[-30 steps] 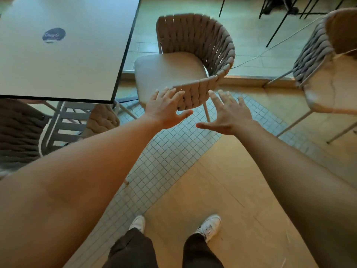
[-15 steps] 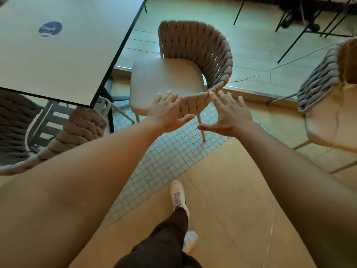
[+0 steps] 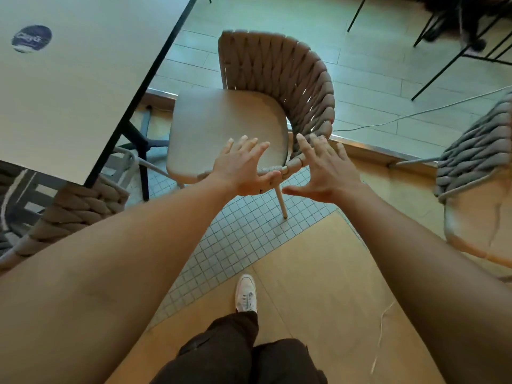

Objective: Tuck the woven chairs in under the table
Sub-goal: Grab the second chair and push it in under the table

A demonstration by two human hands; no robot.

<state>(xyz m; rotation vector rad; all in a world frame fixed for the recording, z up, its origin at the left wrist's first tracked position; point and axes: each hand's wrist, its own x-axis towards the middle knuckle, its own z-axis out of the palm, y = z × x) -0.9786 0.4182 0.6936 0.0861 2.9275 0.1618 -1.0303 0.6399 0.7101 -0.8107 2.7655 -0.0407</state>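
A woven chair (image 3: 274, 87) stands pulled out from the bench (image 3: 83, 79), its padded seat just beside the bench's dark edge and its curved woven back turned away from the bench. No part of the seat lies under the bench top. Both bare arms reach forward to the near end of the chair's woven armrest. The left hand (image 3: 243, 167) is spread wide, fingers fanned over the near edge of the seat, with its thumb at the wrapped rail of the armrest; whether the palm presses on the rail cannot be told. The right hand (image 3: 324, 167) is also spread wide, fingers pointing toward the chair back and thumb stretched toward the left hand, just beside the armrest's end; contact with the weave is not clear. Neither hand is closed around anything. One pale chair leg (image 3: 281, 202) shows below the hands, planted on the strip of small square floor tiles (image 3: 238, 239). A round dark sticker (image 3: 32, 38) sits on the bench top, well apart from the chair. A second woven chair (image 3: 74, 206) shows at the bench's near corner, partly under the bench top. A third, grey-woven chair (image 3: 476, 162) stands on the far side of the first chair from the bench, well apart from it. Below the hands, a white shoe (image 3: 245, 293) and dark trousers (image 3: 235, 353) stand on the wooden floor.
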